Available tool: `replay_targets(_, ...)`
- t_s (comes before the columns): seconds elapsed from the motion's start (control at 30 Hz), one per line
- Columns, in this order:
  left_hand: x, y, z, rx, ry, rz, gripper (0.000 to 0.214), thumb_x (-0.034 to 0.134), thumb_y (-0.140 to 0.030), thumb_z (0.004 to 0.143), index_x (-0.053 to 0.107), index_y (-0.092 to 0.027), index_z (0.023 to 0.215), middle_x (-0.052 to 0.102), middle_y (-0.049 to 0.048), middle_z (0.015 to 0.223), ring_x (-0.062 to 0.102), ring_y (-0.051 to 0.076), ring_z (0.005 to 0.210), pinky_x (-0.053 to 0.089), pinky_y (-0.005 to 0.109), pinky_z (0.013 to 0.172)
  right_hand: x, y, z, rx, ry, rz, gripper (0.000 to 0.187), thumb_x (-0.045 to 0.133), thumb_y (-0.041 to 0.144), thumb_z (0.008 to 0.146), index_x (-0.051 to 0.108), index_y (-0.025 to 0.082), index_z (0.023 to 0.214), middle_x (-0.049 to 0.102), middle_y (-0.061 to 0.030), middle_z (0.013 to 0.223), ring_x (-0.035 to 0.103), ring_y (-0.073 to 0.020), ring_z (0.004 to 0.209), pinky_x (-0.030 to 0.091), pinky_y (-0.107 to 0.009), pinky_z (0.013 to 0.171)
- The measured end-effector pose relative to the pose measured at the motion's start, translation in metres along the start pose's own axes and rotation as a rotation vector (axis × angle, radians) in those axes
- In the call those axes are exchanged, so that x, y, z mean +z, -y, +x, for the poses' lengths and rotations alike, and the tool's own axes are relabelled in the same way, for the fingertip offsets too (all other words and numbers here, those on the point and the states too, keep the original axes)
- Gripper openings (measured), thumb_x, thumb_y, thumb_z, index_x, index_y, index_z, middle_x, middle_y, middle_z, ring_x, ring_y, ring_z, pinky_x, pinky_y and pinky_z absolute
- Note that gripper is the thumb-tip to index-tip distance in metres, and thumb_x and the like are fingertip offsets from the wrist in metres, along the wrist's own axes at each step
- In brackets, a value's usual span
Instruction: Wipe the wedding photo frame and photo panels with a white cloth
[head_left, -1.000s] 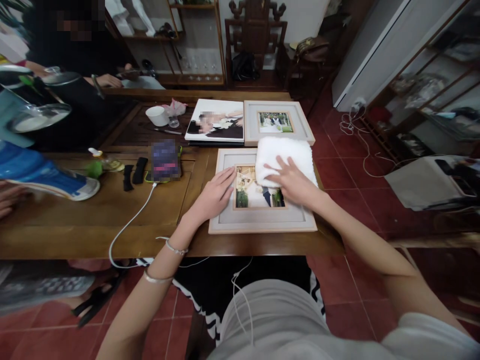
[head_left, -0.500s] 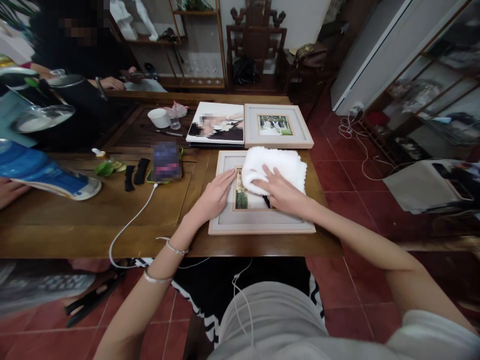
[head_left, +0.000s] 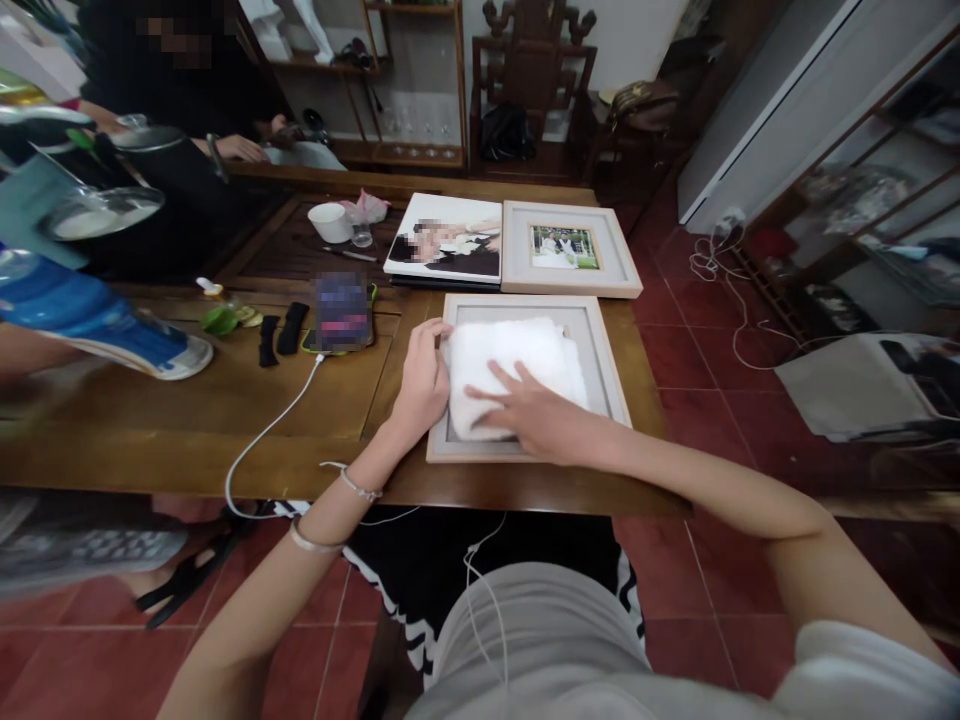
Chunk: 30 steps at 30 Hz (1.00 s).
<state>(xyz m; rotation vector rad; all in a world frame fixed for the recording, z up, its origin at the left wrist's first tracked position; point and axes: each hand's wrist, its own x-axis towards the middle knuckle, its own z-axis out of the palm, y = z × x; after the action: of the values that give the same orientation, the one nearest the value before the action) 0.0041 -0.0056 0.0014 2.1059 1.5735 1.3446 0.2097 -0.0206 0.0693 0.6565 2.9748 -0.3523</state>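
Note:
A light wooden picture frame (head_left: pixel 611 370) lies flat near the table's front edge, its photo mostly hidden beneath a folded white fluffy cloth (head_left: pixel 517 350). My right hand (head_left: pixel 536 415) presses on the cloth with fingers spread. At the frame's left side, my left hand (head_left: pixel 424 375) has its fingers bent together over the edge, close beside the cloth. Directly behind lie a second picture frame (head_left: pixel 630 275) with a small photo and a large white-bordered photo print (head_left: pixel 450 238) on a dark stack.
Left on the wooden table (head_left: pixel 330 400) are a charging phone (head_left: pixel 341 315), black straps (head_left: pixel 291 328), a white cup (head_left: pixel 330 222) and a blue bottle-like packet (head_left: pixel 97 310). The white cable (head_left: pixel 262 430) hangs over the front edge. Another person (head_left: pixel 187 100) sits at far left.
My right hand has slid the cloth left and toward me across the frame, covering its photo. My left hand has drawn back to the frame's left edge, its fingers now more bent.

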Motion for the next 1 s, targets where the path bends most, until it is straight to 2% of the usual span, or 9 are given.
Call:
replay_targets(0.1, 0.002, 0.005, 0.0, -0.002, 0.018, 0.027, 0.033, 0.033, -0.015, 0.094, 0.044, -0.018, 0.124, 0.05, 0.0145, 0.126, 0.047, 0.025, 0.125, 0.038, 0.046, 0.11, -0.013, 0.016, -0.036, -0.053, 0.086, 0.076, 0.071, 0.043, -0.01, 0.065, 0.061, 0.025, 0.124, 0.039, -0.002, 0.153, 0.023, -0.0339, 0.144, 0.029, -0.06, 0.112)
replay_targets(0.2, 0.004, 0.01, -0.001, -0.017, 0.041, 0.014, 0.034, 0.036, -0.019, 0.095, 0.042, -0.016, 0.128, 0.051, 0.0156, 0.126, 0.05, 0.026, 0.122, 0.041, 0.047, 0.107, -0.027, 0.012, -0.074, 0.111, 0.073, 0.092, 0.074, 0.04, -0.01, 0.063, 0.062, 0.029, 0.122, 0.044, 0.0007, 0.149, 0.034, -0.0299, 0.14, 0.036, -0.054, 0.112)
replay_targets(0.3, 0.005, 0.012, -0.002, -0.053, 0.061, -0.012, 0.036, 0.04, -0.02, 0.094, 0.042, -0.015, 0.13, 0.054, 0.0168, 0.126, 0.054, 0.027, 0.12, 0.042, 0.048, 0.106, -0.025, -0.006, -0.101, 0.351, -0.053, -0.005, 0.072, 0.04, -0.009, 0.064, 0.062, 0.028, 0.122, 0.048, -0.0021, 0.146, 0.038, -0.0349, 0.137, 0.034, -0.065, 0.108)
replay_targets(0.4, 0.004, 0.012, -0.001, -0.133, 0.078, -0.084, 0.041, 0.046, -0.021, 0.091, 0.042, -0.013, 0.131, 0.054, 0.0186, 0.13, 0.055, 0.028, 0.121, 0.043, 0.049, 0.106, -0.001, -0.024, -0.113, 0.497, -0.225, -0.041, 0.07, 0.039, -0.008, 0.064, 0.061, 0.024, 0.122, 0.041, -0.0048, 0.151, 0.027, -0.0395, 0.142, 0.031, -0.073, 0.104)
replay_targets(0.47, 0.004, 0.01, 0.002, -0.261, 0.061, -0.212, 0.047, 0.051, -0.021, 0.089, 0.04, -0.013, 0.134, 0.054, 0.0194, 0.134, 0.058, 0.028, 0.119, 0.046, 0.048, 0.103, 0.021, -0.029, -0.117, 0.529, -0.351, 0.004, 0.068, 0.037, -0.007, 0.063, 0.061, 0.021, 0.12, 0.036, -0.0051, 0.153, 0.015, -0.0359, 0.145, 0.031, -0.069, 0.107)
replay_targets(0.53, 0.002, 0.006, 0.005, -0.493, 0.065, -0.403, 0.048, 0.055, -0.022, 0.087, 0.043, -0.013, 0.132, 0.06, 0.0183, 0.128, 0.064, 0.027, 0.11, 0.052, 0.045, 0.095, 0.039, -0.029, -0.12, 0.507, -0.456, 0.058, 0.064, 0.036, -0.007, 0.064, 0.061, 0.019, 0.117, 0.034, -0.0054, 0.154, 0.008, -0.0297, 0.146, 0.029, -0.063, 0.112)
replay_targets(0.67, -0.005, -0.012, 0.003, -1.033, 0.297, -0.762, 0.026, 0.063, -0.03, 0.086, 0.063, -0.01, 0.104, 0.073, 0.0147, 0.094, 0.072, 0.025, 0.08, 0.06, 0.034, 0.068, 0.051, -0.026, -0.123, 0.449, -0.545, 0.111, 0.061, 0.034, -0.006, 0.064, 0.062, 0.019, 0.111, 0.038, -0.0057, 0.152, 0.007, -0.0247, 0.146, 0.026, -0.06, 0.115)
replay_targets(0.77, -0.015, -0.026, -0.009, -1.122, 0.173, -0.873, 0.018, 0.063, -0.028, 0.088, 0.066, -0.011, 0.092, 0.074, 0.0096, 0.079, 0.072, 0.02, 0.069, 0.059, 0.025, 0.06, 0.051, -0.025, -0.124, 0.408, -0.568, 0.145, 0.057, 0.034, -0.006, 0.065, 0.062, 0.02, 0.107, 0.038, -0.0058, 0.152, 0.009, -0.0246, 0.146, 0.024, -0.059, 0.117)
replay_targets(1.0, -0.059, -0.039, -0.034, -1.129, -0.122, -0.903, 0.022, 0.073, -0.028, 0.08, 0.067, -0.01, 0.092, 0.071, 0.0053, 0.063, 0.071, 0.021, 0.059, 0.061, 0.028, 0.06, 0.054, -0.018, -0.14, 0.265, -0.609, 0.271, 0.052, 0.029, -0.009, 0.066, 0.061, 0.017, 0.097, 0.041, -0.007, 0.151, 0.017, -0.0249, 0.147, 0.023, -0.06, 0.118)
